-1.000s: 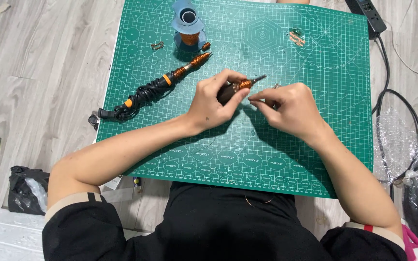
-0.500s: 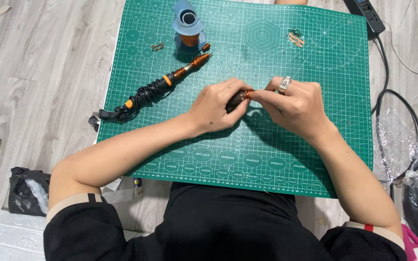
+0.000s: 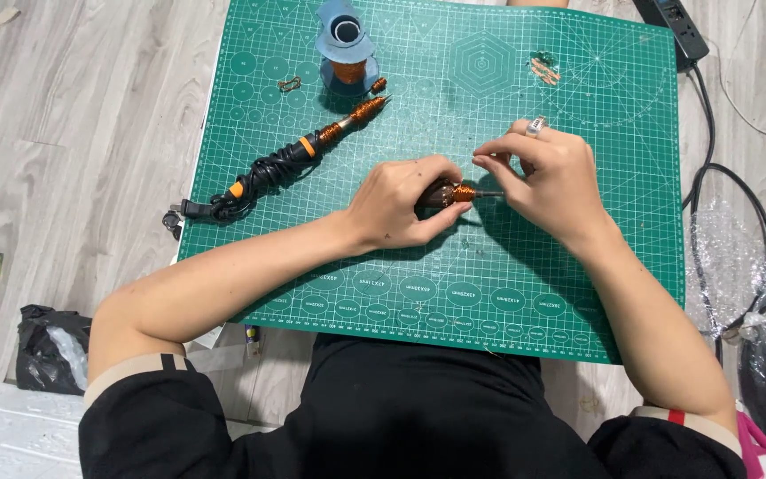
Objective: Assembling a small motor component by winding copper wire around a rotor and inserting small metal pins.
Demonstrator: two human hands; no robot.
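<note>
Closed around a copper-wound tool [image 3: 450,193], left hand [image 3: 398,206] steadies it on the green mat [image 3: 454,266]; right hand [image 3: 550,177] pinches, probably, fine wire at its tip.

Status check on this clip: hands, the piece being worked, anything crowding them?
Left hand grips copper-wound tool. Right hand pinches at its metal tip. Second wound tool and wire spool lie apart on mat.

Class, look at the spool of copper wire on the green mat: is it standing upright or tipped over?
Upright: the spool shows its round top and centre hole.
</note>
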